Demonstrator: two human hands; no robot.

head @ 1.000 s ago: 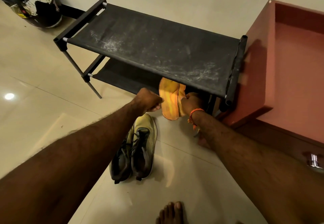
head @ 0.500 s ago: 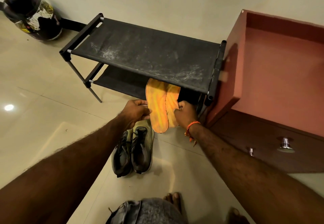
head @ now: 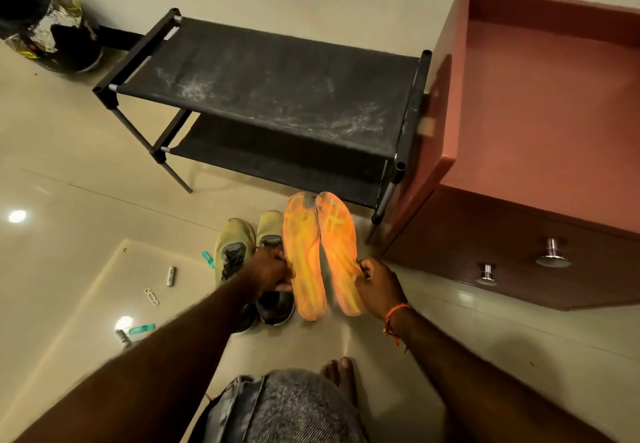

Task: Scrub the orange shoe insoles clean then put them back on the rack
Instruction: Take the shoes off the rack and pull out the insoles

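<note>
Left hand pinches one insole | right hand pinches other insole | toes maybe dirty, scrub there hardest

A two-shelf rack is set against the far wall, with a helmet placed on the floor to its far left and a cabinet standing just beside its right end. A pair of shoes is laid on the floor near the rack's right front. Two insoles are held side by side just right of the shoes and left of the cabinet, the left one gripped by the left hand, the right one by the right hand. Small items are scattered on the floor left of the shoes. A bare foot is planted nearest, below the insoles.
</note>
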